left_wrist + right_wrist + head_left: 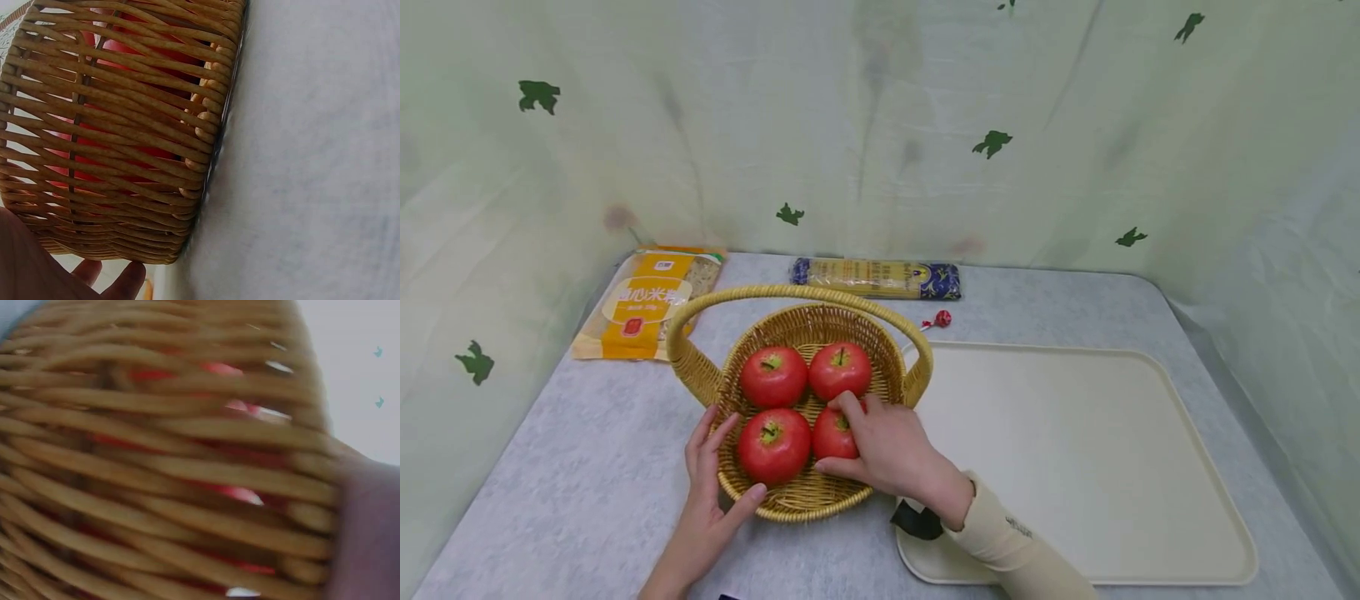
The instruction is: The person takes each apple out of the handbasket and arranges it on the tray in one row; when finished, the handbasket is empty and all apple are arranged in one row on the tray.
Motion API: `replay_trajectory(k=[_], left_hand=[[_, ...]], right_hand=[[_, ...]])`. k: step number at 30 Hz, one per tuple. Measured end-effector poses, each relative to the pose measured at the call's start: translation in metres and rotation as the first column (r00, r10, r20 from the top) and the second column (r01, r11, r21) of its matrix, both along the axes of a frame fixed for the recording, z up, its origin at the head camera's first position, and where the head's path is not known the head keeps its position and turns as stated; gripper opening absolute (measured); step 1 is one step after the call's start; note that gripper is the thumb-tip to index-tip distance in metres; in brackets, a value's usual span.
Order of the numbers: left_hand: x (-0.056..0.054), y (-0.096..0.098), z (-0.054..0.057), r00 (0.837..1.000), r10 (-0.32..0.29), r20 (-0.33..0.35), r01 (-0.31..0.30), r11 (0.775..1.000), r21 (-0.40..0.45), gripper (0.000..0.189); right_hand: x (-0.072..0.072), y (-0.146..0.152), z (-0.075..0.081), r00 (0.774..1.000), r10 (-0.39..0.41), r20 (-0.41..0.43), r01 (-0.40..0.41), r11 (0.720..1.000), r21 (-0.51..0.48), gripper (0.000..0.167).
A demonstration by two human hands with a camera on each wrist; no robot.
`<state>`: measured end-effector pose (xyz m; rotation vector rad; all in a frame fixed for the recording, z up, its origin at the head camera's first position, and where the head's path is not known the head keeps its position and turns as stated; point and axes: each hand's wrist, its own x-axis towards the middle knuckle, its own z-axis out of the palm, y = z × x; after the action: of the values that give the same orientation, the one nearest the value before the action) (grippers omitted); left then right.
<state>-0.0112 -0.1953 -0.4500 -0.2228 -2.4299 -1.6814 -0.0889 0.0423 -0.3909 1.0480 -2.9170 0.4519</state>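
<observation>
A round wicker basket (808,504) with a tall arched handle stands on the table, holding red apples. My right hand (891,446) reaches over its right rim and grips the front-right apple (833,435), thumb in front and fingers behind. Three more sit beside it: a front-left apple (773,450), a back-left apple (773,379) and a back-right apple (840,369). With fingers and thumb spread round the rim, my left hand (703,500) holds the basket's left side. Through the weave in the right wrist view, red apple skin (234,494) shows; the right fingers are hidden there.
A cream tray (1075,450) lies right of the basket, under my right forearm. Behind the basket are a yellow-and-clear grain bag (647,304), a pasta packet (872,277) and a red-wrapped lollipop (942,318). Pale curtains enclose the table.
</observation>
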Motion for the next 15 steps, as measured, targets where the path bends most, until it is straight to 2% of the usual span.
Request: replay_trajectory(k=[7,15], left_hand=[[0.0008,-0.0006,0.0022,1.0,0.002,-0.004,-0.002,1.0,0.007,0.081],[-0.0003,0.0016,0.0028,1.0,-0.002,0.014,0.002,1.0,0.026,0.08]], right_hand=[[-0.0022,-0.004,-0.0017,0.999,-0.009,0.036,0.01,1.0,-0.015,0.066],[-0.0024,-0.0005,-0.0012,0.998,0.008,0.066,-0.002,0.997,-0.081,0.067]])
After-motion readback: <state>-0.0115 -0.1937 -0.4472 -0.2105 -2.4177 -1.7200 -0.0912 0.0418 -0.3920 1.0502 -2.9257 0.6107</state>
